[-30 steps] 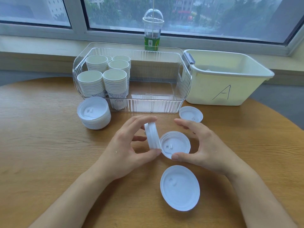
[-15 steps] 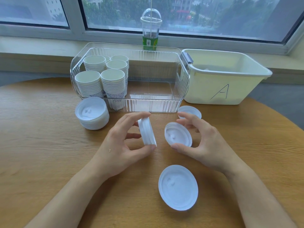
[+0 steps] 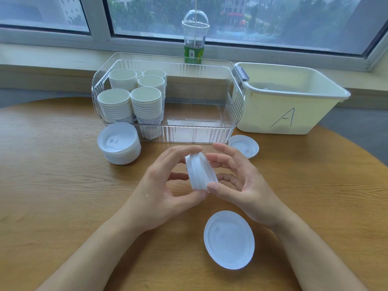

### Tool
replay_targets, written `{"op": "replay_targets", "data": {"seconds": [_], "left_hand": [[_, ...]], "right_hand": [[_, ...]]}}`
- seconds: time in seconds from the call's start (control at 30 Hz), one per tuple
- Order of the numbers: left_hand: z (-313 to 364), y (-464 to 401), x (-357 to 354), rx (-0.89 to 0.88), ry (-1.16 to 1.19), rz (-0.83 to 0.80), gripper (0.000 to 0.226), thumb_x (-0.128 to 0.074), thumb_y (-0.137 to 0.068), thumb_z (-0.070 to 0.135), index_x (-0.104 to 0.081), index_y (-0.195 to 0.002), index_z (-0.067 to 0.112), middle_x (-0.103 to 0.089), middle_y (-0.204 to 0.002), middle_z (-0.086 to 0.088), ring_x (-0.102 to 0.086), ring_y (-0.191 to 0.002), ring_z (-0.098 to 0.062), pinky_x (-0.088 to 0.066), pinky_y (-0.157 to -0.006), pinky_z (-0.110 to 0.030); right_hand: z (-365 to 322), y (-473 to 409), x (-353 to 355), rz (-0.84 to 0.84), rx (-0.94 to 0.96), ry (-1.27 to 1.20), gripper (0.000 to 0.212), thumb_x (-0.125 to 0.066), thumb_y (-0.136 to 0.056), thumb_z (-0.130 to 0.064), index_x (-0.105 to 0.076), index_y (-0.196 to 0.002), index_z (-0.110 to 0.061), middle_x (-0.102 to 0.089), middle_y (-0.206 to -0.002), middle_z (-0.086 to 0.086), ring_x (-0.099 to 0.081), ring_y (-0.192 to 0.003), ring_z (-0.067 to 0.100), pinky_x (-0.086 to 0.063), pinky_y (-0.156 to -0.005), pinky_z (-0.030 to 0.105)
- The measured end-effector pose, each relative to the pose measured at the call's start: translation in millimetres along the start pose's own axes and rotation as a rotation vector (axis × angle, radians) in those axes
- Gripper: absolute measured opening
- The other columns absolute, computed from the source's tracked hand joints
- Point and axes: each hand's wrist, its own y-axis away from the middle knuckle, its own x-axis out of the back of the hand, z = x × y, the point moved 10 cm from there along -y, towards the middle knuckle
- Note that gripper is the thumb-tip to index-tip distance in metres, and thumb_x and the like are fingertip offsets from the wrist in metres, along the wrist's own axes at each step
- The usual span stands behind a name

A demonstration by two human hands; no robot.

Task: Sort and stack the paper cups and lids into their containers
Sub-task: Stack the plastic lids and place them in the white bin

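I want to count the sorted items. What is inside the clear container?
The clear container holds stacks of paper cups at its left end. The rest shows bare floor. Rear stacks are partly covered, so the count stays unclear.

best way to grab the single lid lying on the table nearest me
Judging by its pose, take the near lid by its rim, from above. It lies flat on the wooden table with a thin edge, so a pinch across opposite sides of the rim, or a fingertip hooking one edge up, should work. The right hand is nearest, but it is now holding the small lid stack together with the left hand.
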Motion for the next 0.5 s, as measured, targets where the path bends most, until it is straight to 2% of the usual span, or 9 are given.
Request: {"op": "replay_targets", "data": {"seconds": [0.13, 0.23, 0.37, 0.5], "left_hand": [[3.4, -0.8, 0.3, -0.020, -0.002, -0.004, 0.074, -0.090, -0.078, 0.021, -0.056, -0.143, 0.029, -0.059, -0.142, 0.005, -0.055, -0.134, -0.030, -0.059, -0.095, -0.036], [5.0, -1.0, 0.6, -0.025, -0.006, -0.011, 0.074, -0.090, -0.078, 0.021, -0.056, -0.144, 0.029, -0.059, -0.142, 0.006, -0.055, -0.135, -0.031, -0.059, -0.096, -0.039], [5.6, -0.9, -0.2, -0.017, -0.005, -0.023, 0.074, -0.090, -0.079, 0.022, -0.056, -0.144, 0.028, -0.059, -0.142, 0.007, -0.054, -0.136, -0.030, -0.058, -0.097, -0.040], [9.5, -0.3, -2.6, -0.035, -0.004, -0.048, 0.075, -0.091, -0.079, 0.019, -0.055, -0.145, 0.026, -0.059, -0.143, 0.008, -0.055, -0.136, -0.027, -0.058, -0.098, -0.040]], "right_hand": [[-1.1, 1.9, 0.5, -0.034, -0.015, 0.008, 0.082, -0.085, -0.080, -0.039, -0.043, -0.151, -0.041, -0.061, -0.142, -0.010, -0.060, -0.132, 0.021, -0.054, -0.108, 0.045], [-4.0, 1.9, 4.8, -0.023, 0.005, 0.011, 0.082, -0.084, -0.083, -0.031, -0.042, -0.153, -0.036, -0.062, -0.142, -0.005, -0.058, -0.135, 0.023, -0.053, -0.107, 0.050], [-8.6, 1.5, 7.8, -0.016, 0.032, -0.027, 0.083, -0.081, -0.081, -0.029, -0.042, -0.154, -0.033, -0.059, -0.143, -0.004, -0.053, -0.140, 0.023, -0.053, -0.109, 0.049], [-6.9, 2.5, 1.8, -0.061, 0.037, -0.018, 0.084, -0.081, -0.083, -0.012, -0.041, -0.154, -0.032, -0.057, -0.144, -0.005, -0.049, -0.144, 0.021, -0.050, -0.113, 0.046]]}}
